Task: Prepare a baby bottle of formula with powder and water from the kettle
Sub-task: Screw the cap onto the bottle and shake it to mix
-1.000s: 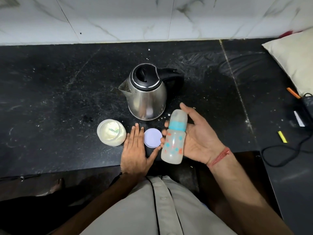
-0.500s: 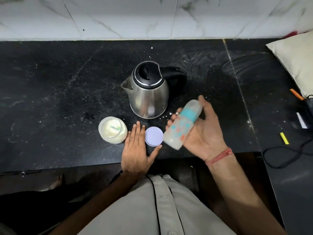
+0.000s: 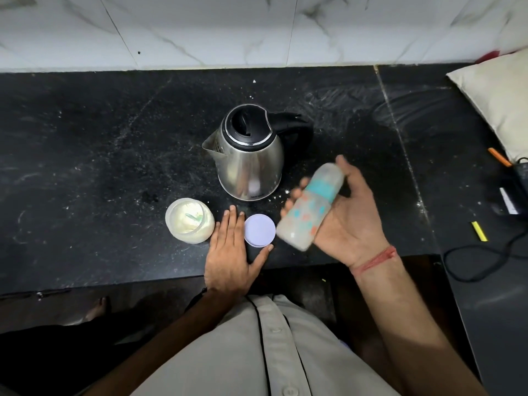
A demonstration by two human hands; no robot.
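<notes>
1. The right hand (image 3: 347, 221) holds the bottle (image 3: 310, 207) above the counter (image 3: 100, 167), palm turned up, fingers and thumb curled round the body. The bottle is tilted, capped end up and away from the person, base toward the counter's near edge.
2. The bottle is blurred. It has a teal collar below a clear cap, coloured marks on the side, and cloudy whitish contents.
3. The left hand (image 3: 233, 255) lies flat on the counter near its front edge, fingers straight and close together, thumb spread to the right. It grips nothing.
4. A round white lid (image 3: 260, 230) lies on the counter between that hand's fingers and thumb, just beside the forefinger; whether it touches I cannot tell.
5. An open jar (image 3: 189, 220) of pale powder stands just left of the left hand. A small scoop appears to sit inside it.
6. The steel kettle (image 3: 248, 160) stands upright behind jar and lid, black lid shut, spout left, handle right.
7. White specks are scattered over the counter around the kettle.
8. At the far right lie a cushion (image 3: 497, 101), a black cable (image 3: 474, 261), and a yellow stick (image 3: 479, 231).
</notes>
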